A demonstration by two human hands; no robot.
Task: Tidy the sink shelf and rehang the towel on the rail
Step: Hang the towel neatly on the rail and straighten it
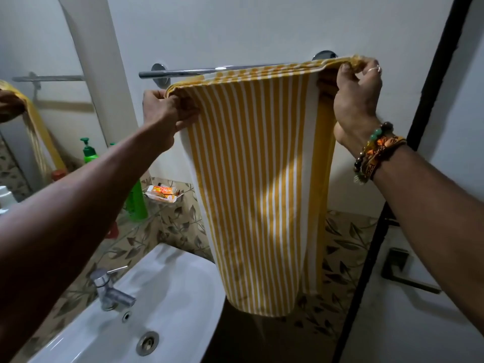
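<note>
Left hand and right hand each pinched an upper corner of the yellow striped towel, which I held against the wall rail, hanging above the far right edge of the sink.

Both hands pinch striped towel at rail.

Rail: right stretch hidden behind towel; contact between them cannot be told. Left hand: fingertips buried in towel fold. Bottle: largely covered by left arm. Sink: cut by bottom edge. Packet: print too small to read.
</note>
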